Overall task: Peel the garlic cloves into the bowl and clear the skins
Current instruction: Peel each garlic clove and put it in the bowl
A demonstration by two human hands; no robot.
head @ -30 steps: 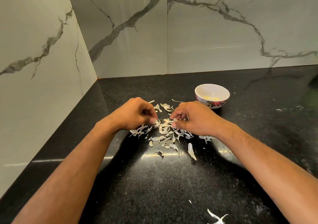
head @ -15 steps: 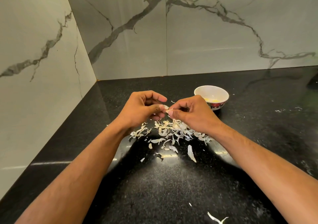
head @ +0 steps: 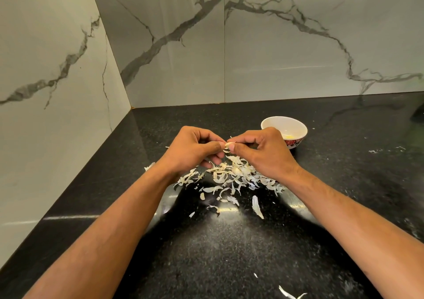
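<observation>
A small garlic clove point(head: 227, 144) is caught between both hands, held up above the counter point(head: 229, 252) and a little out from its back edge. The left hand point(head: 192, 152) pinches it from one side with thumb and curled fingers, and the right hand point(head: 259, 153) pinches it from the other, thumb tip pressed against the clove's pale side. A wisp of skin sticks up from the top of the clove. How much skin it still wears is too small to tell.

Directly beneath the hands a heap of papery garlic skins point(head: 231, 174) lies spread over the dark speckled counter, thickest under the right wrist and thinning toward the near edge, where single flakes lie apart. One long flake point(head: 257, 203) lies on its own just nearer than the heap, and a couple more scraps point(head: 289, 294) lie at the near edge.

Just beyond the right hand, toward the back edge, stands a white bowl point(head: 296, 126) with a red patterned outside; something pale yellow lies in its bottom. Veined marble wall tiles point(head: 275, 46) meet the counter at the back and along the left side.
</observation>
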